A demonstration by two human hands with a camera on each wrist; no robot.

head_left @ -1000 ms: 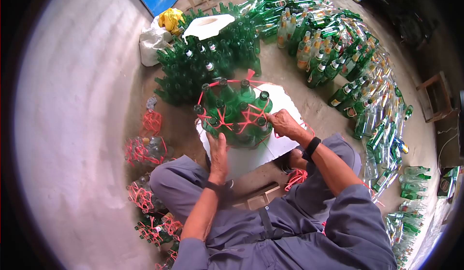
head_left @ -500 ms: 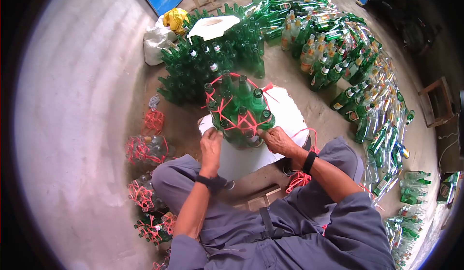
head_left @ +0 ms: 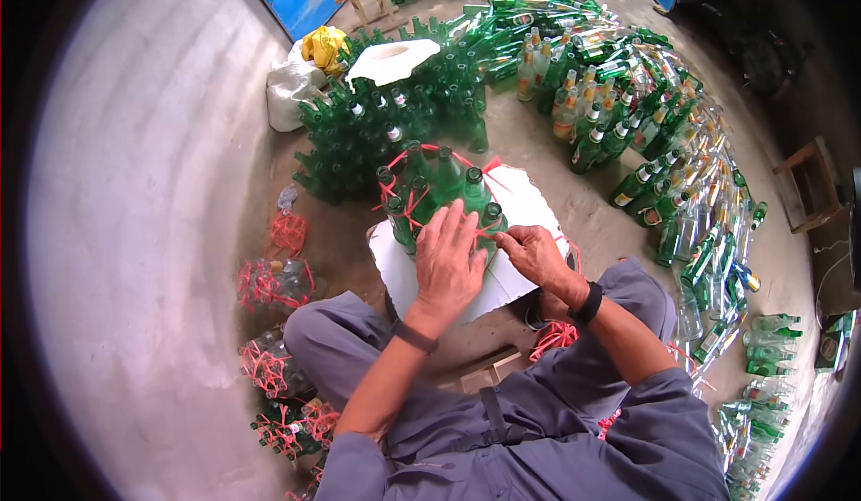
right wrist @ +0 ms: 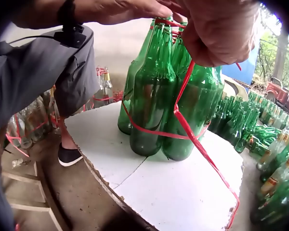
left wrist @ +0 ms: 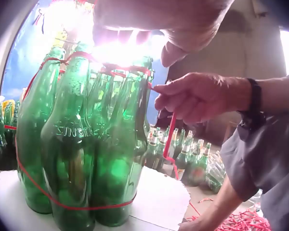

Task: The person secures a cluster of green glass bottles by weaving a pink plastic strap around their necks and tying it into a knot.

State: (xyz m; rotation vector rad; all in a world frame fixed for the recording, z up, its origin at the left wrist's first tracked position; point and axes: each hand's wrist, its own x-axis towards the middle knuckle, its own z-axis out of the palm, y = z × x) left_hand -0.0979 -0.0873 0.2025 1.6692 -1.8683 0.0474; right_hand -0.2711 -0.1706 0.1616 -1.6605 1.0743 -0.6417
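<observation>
A bundle of green bottles (head_left: 444,178) stands upright on a white board (head_left: 520,198), with red twine (left wrist: 77,208) round the bodies and more laced among the necks. Over the near bottle tops lies my left hand (head_left: 448,263), palm down with fingers extended, hiding some necks. My right hand (head_left: 536,257), at the bundle's right side, pinches the red twine (right wrist: 183,103) between thumb and curled fingers. From that hand a loose length hangs down and runs across the board in the right wrist view.
Green bottles (head_left: 359,138) stand packed beyond the board, under a white sheet (head_left: 392,61). A long heap of bottles (head_left: 708,187) curves along the right. Twine-bound bundles (head_left: 273,283) line the left wall. A wooden frame (head_left: 812,182) stands far right.
My left hand has moved from the bundle's lower left side up onto the bottle tops. My right hand has risen slightly and moved right, with twine in its fingers.
</observation>
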